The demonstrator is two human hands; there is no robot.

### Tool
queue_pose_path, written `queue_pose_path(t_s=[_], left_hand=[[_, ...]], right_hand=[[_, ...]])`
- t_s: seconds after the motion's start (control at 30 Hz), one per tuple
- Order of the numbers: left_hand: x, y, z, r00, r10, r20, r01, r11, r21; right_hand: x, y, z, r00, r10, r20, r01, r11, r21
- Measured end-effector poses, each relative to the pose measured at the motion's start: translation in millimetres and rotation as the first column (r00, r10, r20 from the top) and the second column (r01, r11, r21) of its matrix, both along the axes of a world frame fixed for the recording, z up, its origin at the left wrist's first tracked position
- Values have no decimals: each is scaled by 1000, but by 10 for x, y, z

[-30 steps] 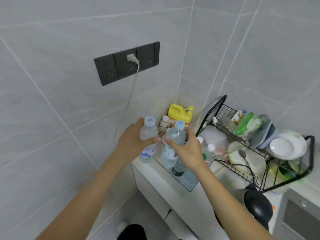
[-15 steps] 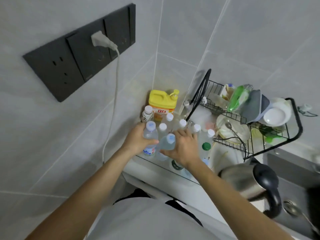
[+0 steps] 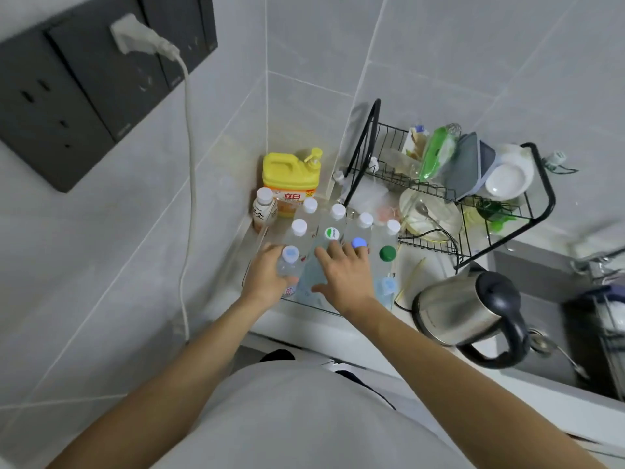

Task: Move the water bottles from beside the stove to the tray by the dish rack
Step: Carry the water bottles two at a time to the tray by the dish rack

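Head view, looking down. A clear water bottle with a pale blue cap (image 3: 290,265) stands upright at the near left corner of the clear tray (image 3: 248,269), gripped around its body by the left hand (image 3: 267,277), whose fingers curl round it. Just beside it, the right hand (image 3: 341,270) lies over a second clear bottle (image 3: 313,275); its fingers are spread and fairly straight, their tips near a blue-capped bottle (image 3: 358,243). The tray holds further upright bottles with white caps (image 3: 299,227) and 1 with a green cap (image 3: 387,253). It sits on the worktop (image 3: 419,265) in the wall corner, just left of the black wire dish rack (image 3: 473,198). Behind it stands a yellow detergent jug (image 3: 291,179); to the right, a steel kettle (image 3: 463,311).
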State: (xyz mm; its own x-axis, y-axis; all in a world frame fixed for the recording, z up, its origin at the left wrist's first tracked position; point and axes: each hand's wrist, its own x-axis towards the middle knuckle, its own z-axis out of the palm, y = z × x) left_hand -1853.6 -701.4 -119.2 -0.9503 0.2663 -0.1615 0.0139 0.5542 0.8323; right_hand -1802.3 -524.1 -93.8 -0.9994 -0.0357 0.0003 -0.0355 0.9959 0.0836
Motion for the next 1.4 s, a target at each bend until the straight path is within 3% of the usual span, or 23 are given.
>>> queue_pose_path(t_s=[0.17,0.3,0.5,0.8,1.4], left_hand=[[-9,-44,31,993,-55,-103,46,996,-81],[-58,-55,151,957,-178,-228,124,965,-233],[-100,-23,370,922,-253,-294,165,941,-294],[-164,-33,451,894,-361,-265,241,887,-394],[-183,-29,426,896,-374,-237,267,884,-383]], right_hand=[[-59,89,25,995,74,-60,-76,997,-29],[-141,130,114,993,113,30,-111,992,-61],[-127,153,127,991,131,5,-129,982,-138],[-98,199,136,985,172,17,-166,969,-182],[-113,248,99,975,218,-40,-221,945,-241]])
